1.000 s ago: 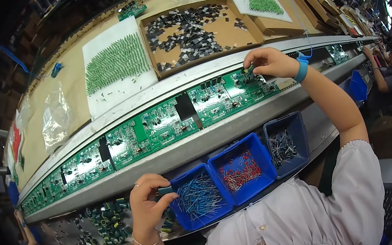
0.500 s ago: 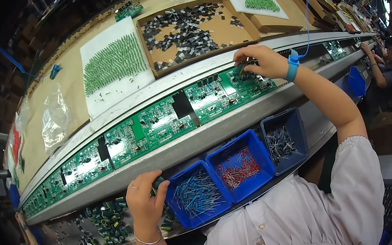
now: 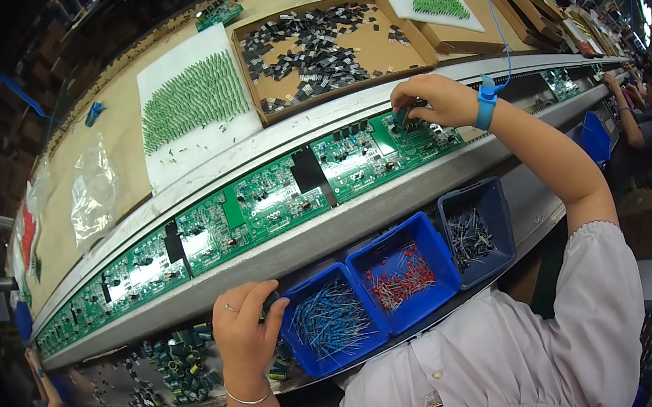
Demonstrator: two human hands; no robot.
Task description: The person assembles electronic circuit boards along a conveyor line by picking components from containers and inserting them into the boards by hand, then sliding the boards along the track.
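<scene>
Right hand is up at the upper right of centre, fingers pinched shut on a small dark component that is pressed down onto a green circuit board on the conveyor rail; what sort of part it is, I cannot tell. A part that size looks feather-light and stiff, with thin legs that would likely bend easily, so a fingertip pinch on the body seems the safe hold. A blue wrist strap with its coiled cord sits on that wrist.

Left hand is low in the frame, fingers curled closed at the left rim of the first blue bin; whether anything is inside the fist is hidden. That bin holds blue-bodied leaded parts, the middle blue bin red ones, the right blue bin grey ones. At top centre, a cardboard tray holds loose black components, and a white foam sheet beside it is stuck with rows of green parts.
</scene>
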